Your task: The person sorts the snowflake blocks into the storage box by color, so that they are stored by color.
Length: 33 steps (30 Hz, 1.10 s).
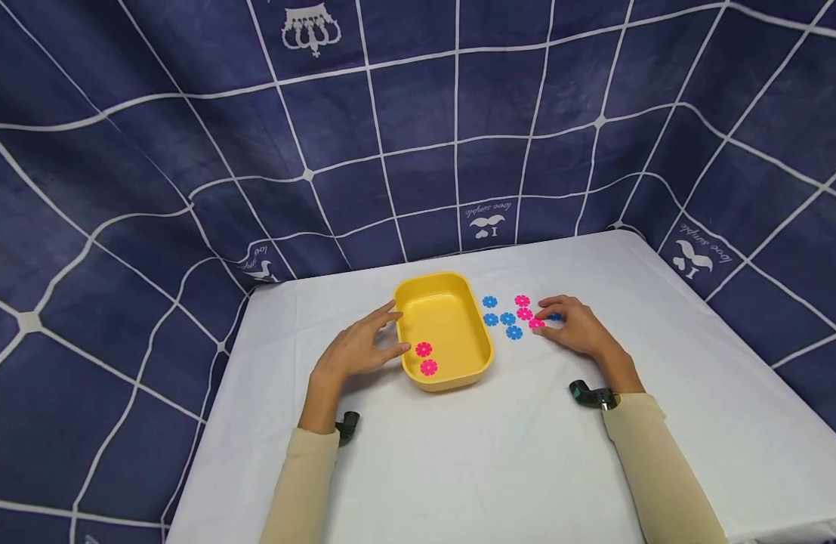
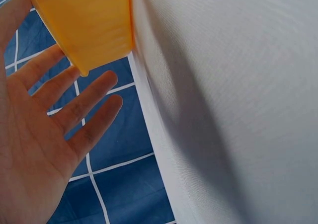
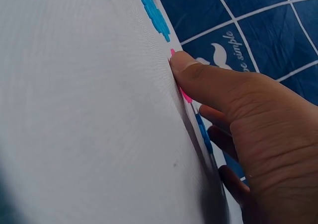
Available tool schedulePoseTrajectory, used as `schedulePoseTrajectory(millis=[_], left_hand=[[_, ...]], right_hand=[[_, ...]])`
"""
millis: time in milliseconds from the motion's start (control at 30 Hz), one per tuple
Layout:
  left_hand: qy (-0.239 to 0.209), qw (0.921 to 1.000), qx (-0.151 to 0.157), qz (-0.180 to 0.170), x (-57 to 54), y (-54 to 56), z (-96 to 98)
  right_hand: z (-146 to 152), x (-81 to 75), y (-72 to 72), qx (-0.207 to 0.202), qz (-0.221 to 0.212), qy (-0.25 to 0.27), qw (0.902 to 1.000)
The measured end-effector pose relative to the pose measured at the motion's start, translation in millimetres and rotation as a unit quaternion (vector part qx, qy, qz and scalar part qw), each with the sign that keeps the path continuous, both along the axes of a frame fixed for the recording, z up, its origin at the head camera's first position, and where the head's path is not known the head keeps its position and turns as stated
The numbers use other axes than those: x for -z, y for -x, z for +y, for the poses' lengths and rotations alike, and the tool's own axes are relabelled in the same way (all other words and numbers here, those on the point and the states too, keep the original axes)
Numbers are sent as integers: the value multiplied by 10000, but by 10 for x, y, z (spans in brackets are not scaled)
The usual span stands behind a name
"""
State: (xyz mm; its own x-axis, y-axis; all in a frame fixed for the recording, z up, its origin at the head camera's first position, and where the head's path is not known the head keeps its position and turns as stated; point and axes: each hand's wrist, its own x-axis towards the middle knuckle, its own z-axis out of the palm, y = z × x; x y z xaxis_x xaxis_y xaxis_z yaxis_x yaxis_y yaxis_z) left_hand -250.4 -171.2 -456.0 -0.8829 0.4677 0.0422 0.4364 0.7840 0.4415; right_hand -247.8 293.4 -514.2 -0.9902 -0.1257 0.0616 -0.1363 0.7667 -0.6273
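A yellow tray (image 1: 482,332) sits on the white table with two pink flower-shaped discs (image 1: 426,359) in its near-left part. My left hand (image 1: 356,347) rests at the tray's left rim, thumb and fingertips against the edge; the left wrist view shows its fingers (image 2: 94,119) spread and nearly straight. Right of the tray, my right hand (image 1: 577,326) has thumb and index finger at the two sides of a pink flower disc (image 1: 536,323), pinching it at the tabletop. In the right wrist view the thumb covers part of that pink disc (image 3: 186,96).
Several blue flower discs (image 1: 508,319) lie between the tray and my right hand. Two more pink discs (image 1: 522,307) lie just beyond my fingertips. Another blue disc (image 1: 556,316) is partly hidden under the right hand. A blue checked curtain (image 1: 418,151) hangs behind the table.
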Motion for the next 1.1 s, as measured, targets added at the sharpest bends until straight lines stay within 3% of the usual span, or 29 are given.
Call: schedulePoseTrajectory(millis=[500,1100], left_hand=[[-9,10000,15,61,6,-25,-4],[-1,10000,2,1,8,-23,-18]], right_hand=[[-22,-48,-8,-50,112,46,9999],[-132,-242,-82,-8,174,100,9998]])
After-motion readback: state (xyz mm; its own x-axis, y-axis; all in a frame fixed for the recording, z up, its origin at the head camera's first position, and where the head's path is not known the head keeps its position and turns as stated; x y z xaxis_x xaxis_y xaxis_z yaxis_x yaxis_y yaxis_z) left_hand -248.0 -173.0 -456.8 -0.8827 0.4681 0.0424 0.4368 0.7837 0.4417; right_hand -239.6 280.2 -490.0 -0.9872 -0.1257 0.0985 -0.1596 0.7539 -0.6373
